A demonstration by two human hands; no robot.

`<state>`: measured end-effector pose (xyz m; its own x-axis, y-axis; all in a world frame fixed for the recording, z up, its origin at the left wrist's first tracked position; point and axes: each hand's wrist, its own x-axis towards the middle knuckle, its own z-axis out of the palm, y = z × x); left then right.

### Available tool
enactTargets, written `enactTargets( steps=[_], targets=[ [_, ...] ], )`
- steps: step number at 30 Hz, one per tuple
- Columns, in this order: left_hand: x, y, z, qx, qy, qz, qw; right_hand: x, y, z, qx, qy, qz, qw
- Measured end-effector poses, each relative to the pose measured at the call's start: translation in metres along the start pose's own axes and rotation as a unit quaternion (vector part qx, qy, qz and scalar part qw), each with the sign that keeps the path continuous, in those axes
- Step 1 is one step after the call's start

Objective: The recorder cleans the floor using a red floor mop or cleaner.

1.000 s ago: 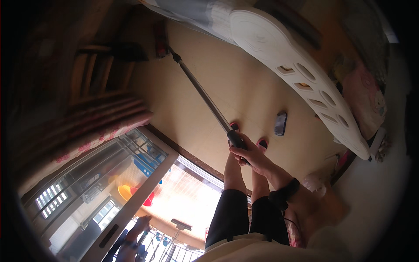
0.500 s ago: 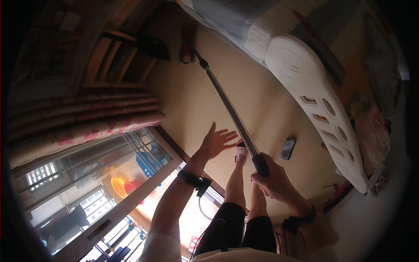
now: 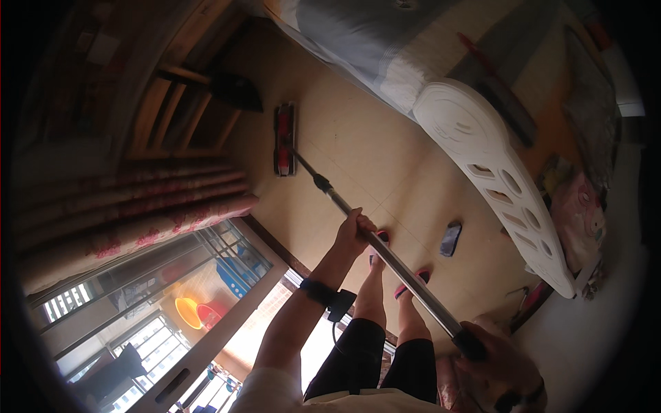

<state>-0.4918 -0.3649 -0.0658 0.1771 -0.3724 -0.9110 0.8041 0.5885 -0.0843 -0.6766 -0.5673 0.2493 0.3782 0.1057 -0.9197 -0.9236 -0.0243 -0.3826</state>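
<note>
A flat mop (image 3: 406, 272) with a long metal pole slants across the middle of the head view. Its red and black head (image 3: 284, 140) lies on the floor at the far left. My left hand (image 3: 354, 233) is wrapped round the pole partway along. At the lower right, my right hand (image 3: 492, 351) grips the black end of the handle, partly in shadow. A dark wristband with a small box and cable sits on my left wrist. Between the pole and the bed, a dark grey flat object (image 3: 451, 239) lies on the floor.
A bed (image 3: 358, 48) with a pale cut-out footboard (image 3: 496, 172) stands at the right. A reddish floral curtain (image 3: 158, 220) and a sliding glass door (image 3: 227, 323) are on the left. Behind the curtain is a wooden slatted piece (image 3: 179, 113). Tan floor (image 3: 330, 138) lies between them.
My left hand, open and off the pole before, has closed round it. The mop head has come nearer, and my right hand has drawn back to the lower right with the handle end.
</note>
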Motion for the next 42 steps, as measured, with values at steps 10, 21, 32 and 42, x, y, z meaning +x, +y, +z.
enactTargets(
  steps=[10, 21, 32, 42],
  targets=[
    [0.05, 0.096, -0.053, 0.101, 0.046, 0.153, 0.982, 0.106, 0.006, 0.005, -0.07, -0.033, -0.172, 0.982],
    [0.08, -0.006, 0.012, 0.294, -0.048, 0.048, 0.953, 0.062, 0.079, -0.047, 0.062, 0.074, 0.013, 0.995],
    [0.187, 0.108, 0.111, 0.475, 0.019, 0.27, 0.838, 0.257, -0.008, -0.035, 0.303, 0.014, -0.154, 0.94],
    [0.175, 0.074, 0.055, 0.714, 0.135, 0.176, 0.664, 0.261, 0.096, 0.006, 0.37, -0.043, -0.115, 0.921]
  ],
)
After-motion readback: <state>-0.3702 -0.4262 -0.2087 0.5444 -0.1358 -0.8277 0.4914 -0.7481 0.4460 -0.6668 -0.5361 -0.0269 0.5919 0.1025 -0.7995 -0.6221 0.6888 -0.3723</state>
